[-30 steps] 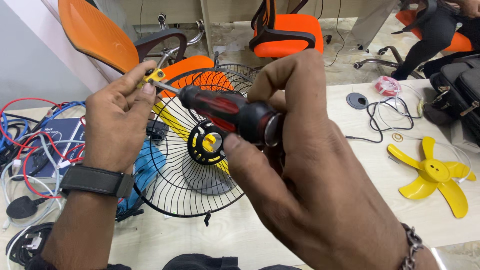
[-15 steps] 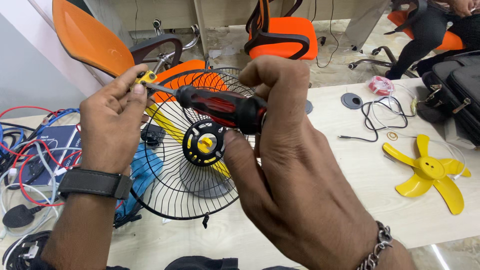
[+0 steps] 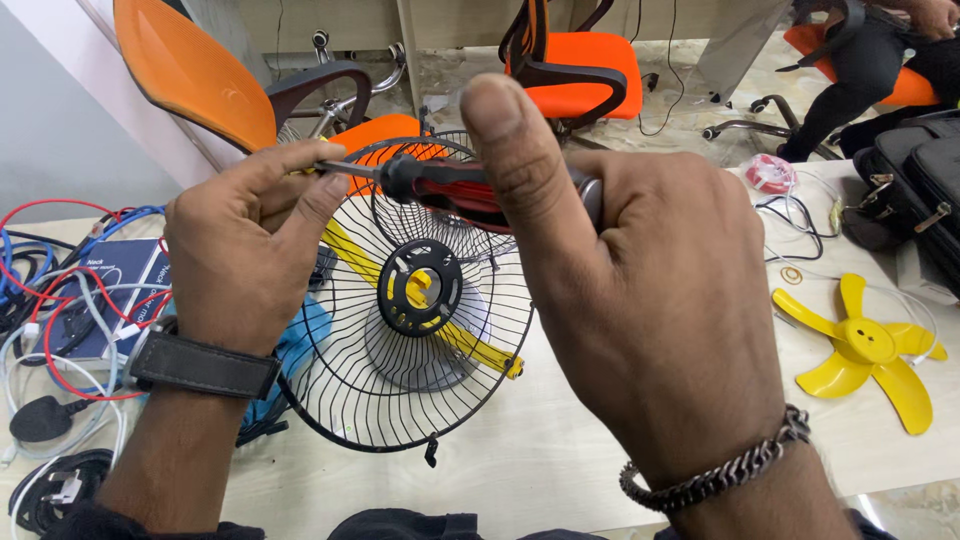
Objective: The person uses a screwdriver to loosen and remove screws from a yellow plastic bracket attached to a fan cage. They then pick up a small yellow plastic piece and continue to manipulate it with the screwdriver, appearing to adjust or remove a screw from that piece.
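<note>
Screwdriver (image 3: pixel 450 190), red-black handle, gripped in right hand (image 3: pixel 640 300); left hand (image 3: pixel 250 250) pinches its tip, above black fan grille (image 3: pixel 400 390) on white table (image 3: pixel 560 450). Yellow blade (image 3: pixel 865 345) right, orange chairs (image 3: pixel 580 60) behind.

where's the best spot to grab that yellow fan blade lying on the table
Take the yellow fan blade by its round centre hub, coming from above. It lies flat on the table, so the thin blades sit low, while the raised hub gives fingers something to close around.

Red-black screwdriver handle (image 3: pixel 455 190); black wire fan guard (image 3: pixel 400 330); yellow fan blade (image 3: pixel 865 345); orange chairs (image 3: pixel 195 75); black wristwatch (image 3: pixel 205 365).
</note>
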